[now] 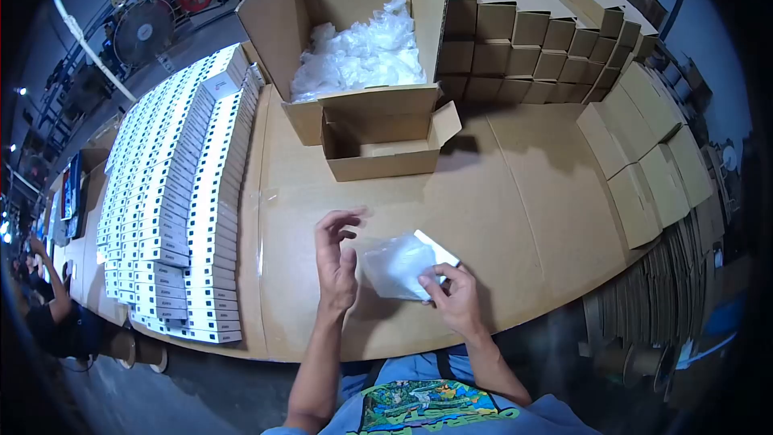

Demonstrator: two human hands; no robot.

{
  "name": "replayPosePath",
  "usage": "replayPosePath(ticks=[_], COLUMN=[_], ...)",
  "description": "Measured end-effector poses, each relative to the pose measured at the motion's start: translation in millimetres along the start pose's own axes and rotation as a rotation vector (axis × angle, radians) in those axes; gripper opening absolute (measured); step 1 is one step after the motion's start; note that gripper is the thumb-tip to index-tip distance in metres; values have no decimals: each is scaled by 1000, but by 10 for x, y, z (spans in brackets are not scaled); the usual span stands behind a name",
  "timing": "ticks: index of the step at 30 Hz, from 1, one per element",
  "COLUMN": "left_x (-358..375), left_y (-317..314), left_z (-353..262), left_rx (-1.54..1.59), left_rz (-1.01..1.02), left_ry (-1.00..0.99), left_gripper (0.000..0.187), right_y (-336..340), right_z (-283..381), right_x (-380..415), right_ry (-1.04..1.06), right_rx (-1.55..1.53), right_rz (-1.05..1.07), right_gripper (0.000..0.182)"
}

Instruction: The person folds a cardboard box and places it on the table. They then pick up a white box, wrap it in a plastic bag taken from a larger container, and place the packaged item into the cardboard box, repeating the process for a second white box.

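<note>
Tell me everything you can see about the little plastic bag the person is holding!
The plastic bag is small, see-through and a bit cloudy, made of thin crinkly film. A flat white item shows at its upper right end; whether it sits partly inside is unclear. The right hand pinches the bag's lower right edge with its fingertips. The left hand is open just beside its left edge, not clearly touching. The bag is held low over the cardboard-covered table.

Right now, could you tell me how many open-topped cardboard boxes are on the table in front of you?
2. A large open box at the back holds clear plastic bags; a small open box stands right in front of it, seemingly empty. The stacked folded cartons on the right may hide others.
</note>
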State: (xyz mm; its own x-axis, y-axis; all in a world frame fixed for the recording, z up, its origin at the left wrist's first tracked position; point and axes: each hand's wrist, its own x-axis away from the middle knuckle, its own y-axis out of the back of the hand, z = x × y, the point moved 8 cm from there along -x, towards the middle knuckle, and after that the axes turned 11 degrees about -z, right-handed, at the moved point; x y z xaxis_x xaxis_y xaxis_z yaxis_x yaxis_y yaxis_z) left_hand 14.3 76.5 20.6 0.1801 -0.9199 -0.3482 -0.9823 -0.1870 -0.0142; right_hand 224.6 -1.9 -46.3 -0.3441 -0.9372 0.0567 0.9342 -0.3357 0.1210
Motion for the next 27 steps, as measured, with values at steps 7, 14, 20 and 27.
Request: replayPosePath(ticks=[7,14,20,27], left_x=[454,499,695,662], left_y=[-43,-153,-241,-253], left_z=[508,611,765,492], left_rx=[371,316,533,147], left_rz=[93,209,130,179], left_ry=[468,388,488,359], left_gripper=[103,90,84,63], right_y=[-49,9,109,197], right_z=[-192,42,66,604], right_x=[-11,24,60,-39], right_ry=[-49,314,252,453], right_rx=[-216,-60,117,74], right_rz=[37,-70,-110,-150], right_gripper=[18,15,22,20])
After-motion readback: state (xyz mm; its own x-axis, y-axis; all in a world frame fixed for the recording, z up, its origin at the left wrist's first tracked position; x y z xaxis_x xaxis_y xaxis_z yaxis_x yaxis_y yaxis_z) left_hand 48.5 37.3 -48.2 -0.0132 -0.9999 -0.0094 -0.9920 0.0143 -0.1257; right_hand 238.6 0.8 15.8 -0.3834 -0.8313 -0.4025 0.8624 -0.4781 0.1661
